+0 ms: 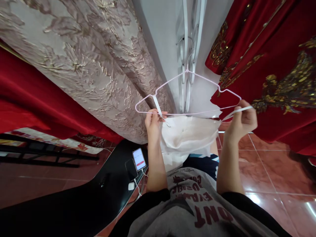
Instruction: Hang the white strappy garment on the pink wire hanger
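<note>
Brocade fabric [98, 65] crowding left hand [153, 122]; red sequined fabric [291, 77] bounding right hand [244, 120]. Gap opening through pink hanger [187, 71], white strap [157, 104] crossing its left end, white bars [185, 19] standing behind.

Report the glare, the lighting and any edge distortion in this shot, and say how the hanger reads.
Head view: white glare on the red floor tiles at lower right; head view: phone screen shines bright beside dark surroundings; head view: red cloth at right looks stretched toward the edge; head view: pale hanger reads clearly.
</note>
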A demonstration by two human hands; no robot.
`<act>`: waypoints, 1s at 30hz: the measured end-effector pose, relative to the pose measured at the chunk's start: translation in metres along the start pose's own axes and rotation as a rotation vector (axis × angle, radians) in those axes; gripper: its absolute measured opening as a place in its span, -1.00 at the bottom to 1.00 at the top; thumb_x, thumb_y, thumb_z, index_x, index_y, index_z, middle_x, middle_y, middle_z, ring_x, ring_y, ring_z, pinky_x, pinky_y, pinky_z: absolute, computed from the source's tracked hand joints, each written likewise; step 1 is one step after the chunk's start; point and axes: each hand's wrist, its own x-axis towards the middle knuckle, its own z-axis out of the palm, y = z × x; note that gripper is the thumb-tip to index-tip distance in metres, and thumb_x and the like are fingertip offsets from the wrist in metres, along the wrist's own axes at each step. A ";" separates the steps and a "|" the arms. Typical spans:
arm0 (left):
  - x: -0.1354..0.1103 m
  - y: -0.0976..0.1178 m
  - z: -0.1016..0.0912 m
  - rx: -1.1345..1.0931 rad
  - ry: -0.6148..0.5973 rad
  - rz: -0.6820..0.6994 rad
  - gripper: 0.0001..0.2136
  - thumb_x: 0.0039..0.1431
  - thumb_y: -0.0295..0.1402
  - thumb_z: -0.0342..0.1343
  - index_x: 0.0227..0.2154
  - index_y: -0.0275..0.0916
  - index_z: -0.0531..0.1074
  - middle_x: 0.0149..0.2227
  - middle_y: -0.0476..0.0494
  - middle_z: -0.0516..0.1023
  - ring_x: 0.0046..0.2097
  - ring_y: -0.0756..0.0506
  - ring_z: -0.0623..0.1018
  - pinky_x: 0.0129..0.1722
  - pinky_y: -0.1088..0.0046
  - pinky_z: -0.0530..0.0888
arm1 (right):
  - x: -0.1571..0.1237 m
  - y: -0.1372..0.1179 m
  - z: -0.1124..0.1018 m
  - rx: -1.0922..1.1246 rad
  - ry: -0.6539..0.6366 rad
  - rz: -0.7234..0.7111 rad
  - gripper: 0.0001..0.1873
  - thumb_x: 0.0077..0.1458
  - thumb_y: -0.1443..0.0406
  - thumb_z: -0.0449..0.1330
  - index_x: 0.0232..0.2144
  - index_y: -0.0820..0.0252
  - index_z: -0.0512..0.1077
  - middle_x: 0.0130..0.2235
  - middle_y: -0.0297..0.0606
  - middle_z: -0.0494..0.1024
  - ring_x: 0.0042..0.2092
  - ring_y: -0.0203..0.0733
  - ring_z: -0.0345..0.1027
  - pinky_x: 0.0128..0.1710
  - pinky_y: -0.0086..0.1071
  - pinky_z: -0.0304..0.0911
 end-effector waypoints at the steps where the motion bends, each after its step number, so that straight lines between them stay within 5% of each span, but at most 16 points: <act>1: -0.001 0.000 0.000 -0.001 0.000 0.005 -0.60 0.16 0.03 0.38 -0.30 -0.19 0.42 -0.38 -0.13 0.70 -0.46 -0.01 0.58 -0.44 0.51 0.43 | 0.008 0.004 -0.001 0.000 -0.007 -0.007 -0.77 0.20 0.23 0.33 -0.10 0.12 0.64 -0.09 -0.15 0.67 0.02 0.04 0.60 0.12 0.05 0.47; 4: -0.003 0.002 0.002 0.000 0.003 0.003 -0.63 0.21 0.00 0.35 -0.31 -0.18 0.40 -0.41 -0.10 0.68 -0.49 0.00 0.54 -0.45 0.50 0.41 | 0.031 0.003 0.004 -0.047 -0.162 -0.043 -0.76 0.19 0.23 0.33 -0.10 0.11 0.64 -0.05 -0.11 0.68 0.06 0.04 0.59 0.15 0.04 0.46; 9: -0.003 0.006 0.005 0.004 0.035 0.033 -0.63 0.21 0.00 0.34 -0.33 -0.17 0.38 -0.45 -0.06 0.65 -0.51 0.01 0.49 -0.48 0.50 0.38 | 0.053 -0.038 0.020 -0.144 -0.502 -0.095 -0.87 0.22 0.30 0.27 -0.25 0.10 0.64 -0.21 -0.20 0.70 -0.12 -0.08 0.61 0.03 -0.08 0.50; 14: -0.001 0.008 0.003 -0.010 0.037 0.033 -0.66 0.23 -0.05 0.34 -0.33 -0.17 0.38 -0.47 -0.05 0.64 -0.52 0.02 0.46 -0.47 0.50 0.37 | 0.060 -0.053 0.026 -0.167 -0.643 -0.043 -0.90 0.08 0.29 0.41 -0.35 0.04 0.54 -0.31 -0.31 0.63 -0.22 -0.10 0.57 -0.09 -0.11 0.54; 16: -0.002 0.009 0.004 -0.001 0.029 0.010 -0.69 0.26 -0.08 0.32 -0.33 -0.17 0.38 -0.46 -0.06 0.65 -0.52 0.02 0.45 -0.47 0.50 0.37 | 0.061 -0.049 0.028 -0.202 -0.617 -0.072 -0.84 0.03 0.30 0.43 -0.35 0.01 0.51 -0.29 -0.29 0.61 -0.19 -0.06 0.54 -0.07 -0.07 0.53; 21: -0.006 0.009 0.007 0.017 0.030 -0.039 -0.70 0.28 -0.09 0.30 -0.31 -0.17 0.37 -0.42 -0.08 0.67 -0.51 0.02 0.43 -0.46 0.49 0.36 | 0.040 -0.050 0.036 -0.013 -0.278 -0.247 -0.93 0.16 0.34 0.25 -0.34 0.04 0.45 -0.22 -0.21 0.53 -0.05 -0.02 0.50 0.04 -0.01 0.43; 23: -0.008 0.008 0.008 0.011 0.029 -0.040 -0.70 0.28 -0.10 0.30 -0.31 -0.16 0.36 -0.40 -0.08 0.67 -0.51 0.02 0.43 -0.45 0.50 0.37 | 0.018 -0.053 0.037 0.062 -0.426 -0.196 -0.93 0.26 0.29 0.19 -0.29 0.04 0.48 -0.21 -0.24 0.57 -0.06 -0.05 0.52 0.05 -0.04 0.42; 26: -0.011 0.006 0.005 0.018 0.001 -0.048 -0.74 0.26 -0.15 0.32 -0.28 -0.15 0.38 -0.35 -0.08 0.68 -0.47 0.02 0.48 -0.42 0.51 0.40 | -0.018 -0.049 0.035 -0.015 -0.902 -0.109 -0.88 0.30 0.25 0.21 -0.17 0.03 0.56 -0.16 -0.26 0.66 -0.08 -0.04 0.54 0.04 -0.04 0.36; 28: -0.012 0.006 -0.001 0.051 -0.037 -0.067 -0.76 0.24 -0.16 0.33 -0.22 -0.15 0.43 -0.27 -0.12 0.70 -0.37 -0.01 0.57 -0.37 0.51 0.45 | -0.036 -0.042 0.034 -0.130 -0.999 -0.131 -0.83 0.29 0.26 0.23 -0.10 0.02 0.58 -0.18 -0.26 0.68 -0.10 -0.02 0.51 0.06 -0.02 0.29; 30: -0.014 0.010 -0.010 0.114 -0.096 -0.083 -0.74 0.24 -0.14 0.34 -0.15 -0.16 0.49 -0.13 -0.20 0.71 -0.19 -0.06 0.65 -0.27 0.49 0.51 | -0.045 -0.036 0.034 -0.186 -0.964 -0.159 -0.79 0.31 0.24 0.22 -0.05 0.01 0.59 -0.17 -0.25 0.69 -0.09 -0.01 0.48 0.08 -0.03 0.25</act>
